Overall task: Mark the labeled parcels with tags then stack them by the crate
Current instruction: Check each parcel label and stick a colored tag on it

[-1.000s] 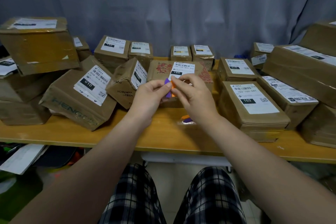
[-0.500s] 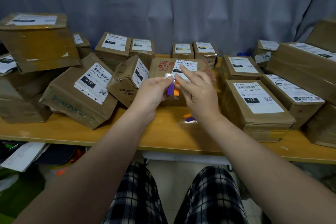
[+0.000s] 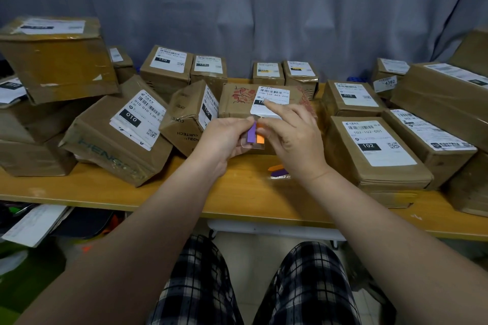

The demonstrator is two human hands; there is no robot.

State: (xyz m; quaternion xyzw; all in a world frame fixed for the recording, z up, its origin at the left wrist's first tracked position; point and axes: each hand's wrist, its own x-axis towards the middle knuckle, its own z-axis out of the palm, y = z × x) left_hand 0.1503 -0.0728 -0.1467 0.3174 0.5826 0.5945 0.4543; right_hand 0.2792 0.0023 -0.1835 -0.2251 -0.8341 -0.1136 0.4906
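The clear purple-and-orange tag sheet (image 3: 252,140) has sunk lower against the flower-printed brown parcel (image 3: 235,103). Fingers of the left hand (image 3: 224,137) and right hand (image 3: 293,140) pinch it. Open wooden bench (image 3: 237,192) lies before the parcel.

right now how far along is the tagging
Barely begun. Done: nothing visible; none of the parcels shows a tag, and they lie scattered over the table. In hand: the left hand holds a tag sheet while the right hand pinches its orange tag, in front of the flowered parcel. Left: tag the parcels and stack them; spare tags lie on the table.
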